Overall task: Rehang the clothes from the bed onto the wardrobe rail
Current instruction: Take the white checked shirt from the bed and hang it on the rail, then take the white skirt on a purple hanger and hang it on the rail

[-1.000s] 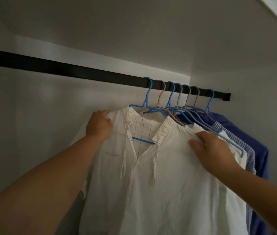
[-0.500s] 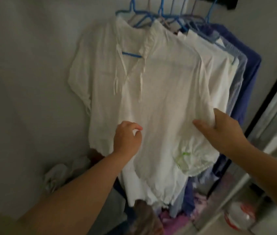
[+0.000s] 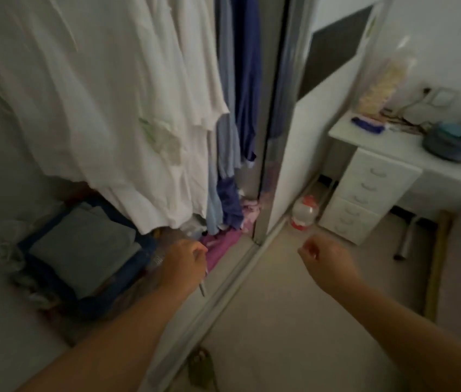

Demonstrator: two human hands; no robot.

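The white shirts (image 3: 105,108) hung at the wardrobe's left, the light-blue shirt (image 3: 225,89) and dark-blue shirt (image 3: 247,80) just beside them toward its right edge. A white worktop (image 3: 449,168) stood at right. Your left hand (image 3: 186,261) and right hand (image 3: 328,257) hovered low, each grip loosely curled, grasping nothing; blur hid finer detail.

White shirts (image 3: 105,103), pale-blue and navy garments (image 3: 247,80), white drawers (image 3: 365,190).
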